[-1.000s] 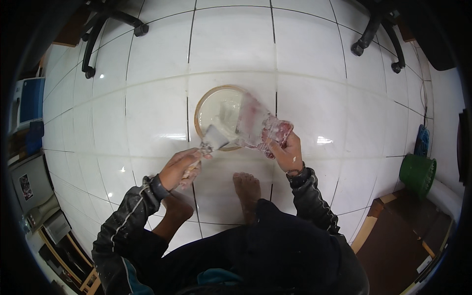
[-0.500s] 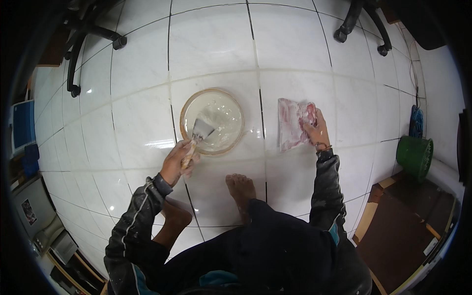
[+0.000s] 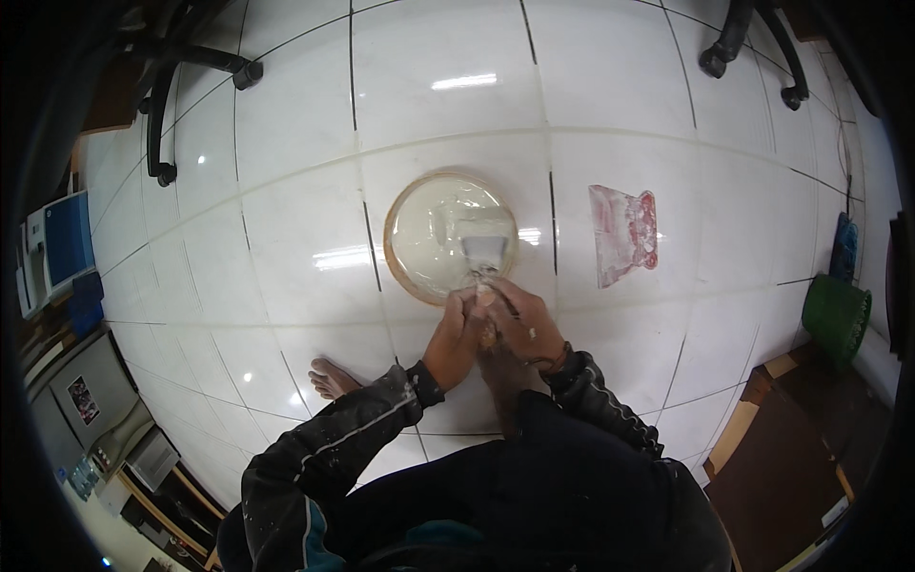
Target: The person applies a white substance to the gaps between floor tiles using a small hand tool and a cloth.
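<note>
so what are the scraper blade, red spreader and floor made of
Scraper blade: probably metal, grey with dull sheen. Red spreader: likely plastic from its red contoured end, finish hidden by white smears. Floor: seemingly glazed tile, glossy, with bright reflections and joints.

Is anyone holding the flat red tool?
No, the flat red tool lies on the white floor, to the right of the round tub and apart from the left hand and the right hand.

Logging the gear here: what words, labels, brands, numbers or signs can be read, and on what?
None can be read.
Putty knife, red spreader, round basin: no lettering can be made out.
White patch on the brown furniture: too small to read.
Dark picture on the grey panel: any wording too small to read.
</note>
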A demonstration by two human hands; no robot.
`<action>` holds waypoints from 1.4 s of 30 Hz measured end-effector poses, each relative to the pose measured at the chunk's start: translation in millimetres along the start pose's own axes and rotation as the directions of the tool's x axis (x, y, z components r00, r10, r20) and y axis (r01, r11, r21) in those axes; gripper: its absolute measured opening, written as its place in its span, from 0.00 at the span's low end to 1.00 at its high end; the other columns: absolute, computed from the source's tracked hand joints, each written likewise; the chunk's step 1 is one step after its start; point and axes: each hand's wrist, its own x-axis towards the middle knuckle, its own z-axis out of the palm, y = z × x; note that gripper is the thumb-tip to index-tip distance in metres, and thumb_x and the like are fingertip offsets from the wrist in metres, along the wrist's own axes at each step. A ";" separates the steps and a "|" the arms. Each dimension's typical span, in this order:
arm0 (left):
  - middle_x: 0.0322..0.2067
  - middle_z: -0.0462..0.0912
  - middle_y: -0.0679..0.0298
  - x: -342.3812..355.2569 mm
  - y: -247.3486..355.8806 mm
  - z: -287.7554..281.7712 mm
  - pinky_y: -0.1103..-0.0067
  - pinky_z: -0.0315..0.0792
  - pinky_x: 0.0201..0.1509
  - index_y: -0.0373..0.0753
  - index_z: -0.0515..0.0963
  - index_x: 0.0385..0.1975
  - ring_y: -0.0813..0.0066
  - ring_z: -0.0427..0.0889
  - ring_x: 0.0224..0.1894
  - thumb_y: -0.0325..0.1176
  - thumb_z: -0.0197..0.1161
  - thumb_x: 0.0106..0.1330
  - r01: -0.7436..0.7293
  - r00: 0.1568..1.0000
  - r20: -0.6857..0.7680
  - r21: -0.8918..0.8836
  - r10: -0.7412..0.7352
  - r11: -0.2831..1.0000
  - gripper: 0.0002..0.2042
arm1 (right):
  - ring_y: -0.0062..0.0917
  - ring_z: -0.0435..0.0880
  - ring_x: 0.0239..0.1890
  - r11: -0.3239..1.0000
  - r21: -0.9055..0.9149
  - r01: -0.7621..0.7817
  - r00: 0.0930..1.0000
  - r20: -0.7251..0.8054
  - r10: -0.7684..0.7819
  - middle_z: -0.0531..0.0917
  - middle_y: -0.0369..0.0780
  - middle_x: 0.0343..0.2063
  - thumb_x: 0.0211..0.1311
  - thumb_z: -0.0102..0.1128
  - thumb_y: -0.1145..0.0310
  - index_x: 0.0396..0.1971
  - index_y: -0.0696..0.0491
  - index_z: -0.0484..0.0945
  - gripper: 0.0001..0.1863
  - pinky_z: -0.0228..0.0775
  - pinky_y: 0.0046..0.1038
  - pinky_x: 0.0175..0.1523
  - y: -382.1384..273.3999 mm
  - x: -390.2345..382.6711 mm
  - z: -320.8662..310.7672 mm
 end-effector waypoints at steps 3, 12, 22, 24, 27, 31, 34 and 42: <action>0.37 0.78 0.56 -3.7 45.7 -29.3 0.76 0.72 0.41 0.35 0.64 0.46 0.69 0.77 0.34 0.36 0.54 0.66 0.041 0.965 0.236 0.308 -0.118 0.950 0.15 | 0.42 0.80 0.32 0.961 -0.061 -0.270 0.924 0.266 0.276 0.81 0.48 0.30 0.62 0.51 0.64 0.41 0.60 0.74 0.15 0.71 0.32 0.39 6.0 8.9 -24.3; 0.41 0.72 0.60 60.0 1.9 -135.1 0.81 0.70 0.32 0.32 0.65 0.45 0.76 0.74 0.34 0.24 0.58 0.58 0.056 0.988 -0.153 0.359 -0.001 0.932 0.15 | 0.40 0.78 0.24 0.760 -0.634 0.141 0.990 0.098 -0.102 0.74 0.45 0.28 0.54 0.54 0.72 0.42 0.55 0.72 0.14 0.71 0.37 0.29 -31.3 20.9 -48.7; 0.41 0.74 0.60 79.2 -1.5 -76.3 0.84 0.73 0.34 0.32 0.65 0.48 0.80 0.74 0.30 0.25 0.58 0.58 0.060 0.998 -0.037 0.310 -0.051 0.949 0.18 | 0.35 0.79 0.23 0.358 -0.928 0.104 0.986 0.050 -0.157 0.77 0.47 0.28 0.42 0.57 0.72 0.36 0.61 0.75 0.17 0.72 0.32 0.24 -34.8 38.6 -4.2; 0.41 0.74 0.60 73.8 -8.7 -71.7 0.83 0.74 0.34 0.32 0.65 0.49 0.79 0.76 0.31 0.25 0.59 0.57 0.094 0.995 -0.037 0.261 -0.088 0.961 0.19 | 0.37 0.80 0.23 0.345 -0.905 0.250 0.965 0.262 -0.011 0.78 0.49 0.27 0.41 0.58 0.70 0.34 0.61 0.75 0.17 0.73 0.33 0.24 -34.9 25.6 7.5; 0.43 0.72 0.60 67.6 -8.8 -67.3 0.79 0.78 0.37 0.33 0.65 0.50 0.75 0.77 0.37 0.23 0.57 0.57 0.174 0.985 -0.032 0.216 -0.171 0.961 0.20 | 0.37 0.81 0.26 0.393 -0.889 0.234 0.968 0.249 -0.015 0.78 0.48 0.22 0.43 0.57 0.70 0.29 0.60 0.77 0.11 0.73 0.33 0.25 -55.1 8.1 -6.5; 0.45 0.70 0.60 68.3 -5.7 -58.6 0.76 0.81 0.42 0.35 0.65 0.50 0.72 0.78 0.41 0.21 0.54 0.57 0.209 0.978 -0.044 0.130 -0.205 0.969 0.19 | 0.34 0.81 0.32 0.378 -0.917 0.124 0.986 0.072 -0.149 0.81 0.43 0.23 0.46 0.59 0.68 0.20 0.54 0.80 0.06 0.74 0.32 0.32 -46.8 37.3 1.4; 0.43 0.72 0.59 67.4 -12.2 -53.2 0.79 0.81 0.35 0.33 0.66 0.49 0.74 0.79 0.36 0.21 0.54 0.56 0.154 0.985 -0.093 0.087 -0.146 0.984 0.18 | 0.34 0.82 0.30 0.258 -0.951 0.170 0.962 0.103 -0.252 0.81 0.43 0.23 0.46 0.59 0.67 0.20 0.55 0.80 0.07 0.74 0.32 0.32 -0.1 28.9 42.4; 0.43 0.72 0.58 64.7 -17.6 -58.0 0.79 0.81 0.33 0.33 0.66 0.49 0.72 0.80 0.36 0.23 0.56 0.53 0.101 0.989 -0.119 0.093 -0.089 0.991 0.21 | 0.34 0.83 0.25 0.261 -0.956 0.136 0.973 0.080 -0.215 0.80 0.46 0.22 0.49 0.54 0.69 0.20 0.53 0.80 0.07 0.75 0.33 0.27 -39.7 22.7 -10.3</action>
